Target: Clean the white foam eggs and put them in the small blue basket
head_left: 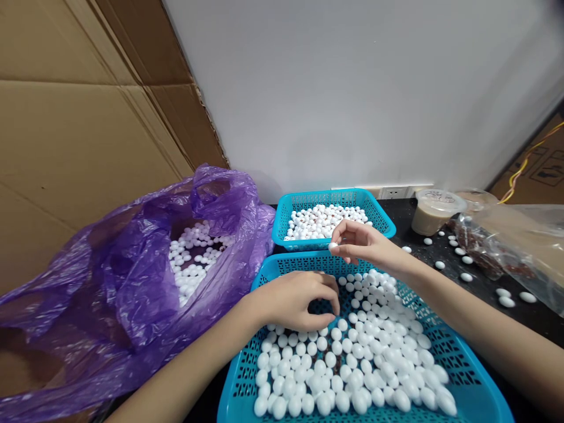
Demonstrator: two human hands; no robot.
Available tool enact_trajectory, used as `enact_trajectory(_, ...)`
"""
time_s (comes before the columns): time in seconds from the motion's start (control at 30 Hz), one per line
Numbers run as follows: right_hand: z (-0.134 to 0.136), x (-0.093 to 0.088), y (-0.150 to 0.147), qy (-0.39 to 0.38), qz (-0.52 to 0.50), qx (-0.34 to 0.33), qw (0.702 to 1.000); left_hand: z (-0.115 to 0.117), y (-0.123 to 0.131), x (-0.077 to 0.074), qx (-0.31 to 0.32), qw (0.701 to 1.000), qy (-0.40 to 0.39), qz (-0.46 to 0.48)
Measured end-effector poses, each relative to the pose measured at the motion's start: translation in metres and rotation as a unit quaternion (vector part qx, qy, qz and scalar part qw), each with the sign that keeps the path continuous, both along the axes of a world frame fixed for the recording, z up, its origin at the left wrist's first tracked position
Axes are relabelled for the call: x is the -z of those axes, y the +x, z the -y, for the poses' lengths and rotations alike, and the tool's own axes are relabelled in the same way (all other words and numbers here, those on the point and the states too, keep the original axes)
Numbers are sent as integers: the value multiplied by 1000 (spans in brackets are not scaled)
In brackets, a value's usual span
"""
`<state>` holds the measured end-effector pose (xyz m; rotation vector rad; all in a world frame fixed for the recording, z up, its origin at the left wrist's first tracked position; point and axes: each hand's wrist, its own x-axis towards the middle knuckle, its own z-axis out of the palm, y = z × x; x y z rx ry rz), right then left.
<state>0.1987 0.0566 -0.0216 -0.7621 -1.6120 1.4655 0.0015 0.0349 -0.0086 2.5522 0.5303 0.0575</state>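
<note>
**R hand (368, 247) pinching white bead (333, 247), L hand (295, 299) down in near basket (275, 267)**

R fingers (348, 230) bent and pressed together, tips + thumb pinching the one bead just above where near basket meets far basket (335, 197). L fingers (328, 291) curled downward, thumb tucked under, tips in among loose beads (352, 364); can't tell if they hold any. Both hands over near basket, both forearms reaching in from the sides.

Near basket = blue plastic mesh, piled w/ white oval beads in a loose single layer, dark mesh showing through in spots. Far basket, same blue, sits right behind it, smaller, full of white beads (321, 222) w/ some brown flecks.

Left of baskets: purple plastic bag (132, 276), crumpled, open, more beads (194, 258) inside. Bag touches near basket's left side.

Right on black table (423, 258): stray beads (506, 301), plastic tub (434, 211) w/ beige contents, clear bag (524, 252), brown stuff (480, 252) in plastic.

Behind: wall (352, 88) w/ socket (392, 192), cardboard (88, 117) at far left, yellow wires (524, 164) at far right.
</note>
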Motion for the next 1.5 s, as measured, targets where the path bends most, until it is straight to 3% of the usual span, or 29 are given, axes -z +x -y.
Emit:
enact_trajectory(0.1, 0, 1, 0, -3, -1, -1, 1000, -1, 0, 1, 39, 998, -38, 19)
enact_trajectory(0.23, 0, 2, 1, -2, -2, -4, 1000, -2, 1, 1, 42, 997, -57, 12)
enact_trajectory(0.77, 0, 0, 1, -3, 4, -8, 1000, -4, -1, 4, -8, 1000, 29, -8)
enact_trajectory(1.0, 0, 0, 1, -2, 7, -8, 1000, -6, -3, 6, 13, 999, 23, -45)
enact_trajectory(1.33, 0, 1, 1, -1, 6, -10, 1000, -8, -1, 6, -6, 997, 12, -75)
enact_trajectory(1.5, 0, 2, 1, -1, -5, -3, 1000, -7, -2, 5, -26, 999, 27, -28)
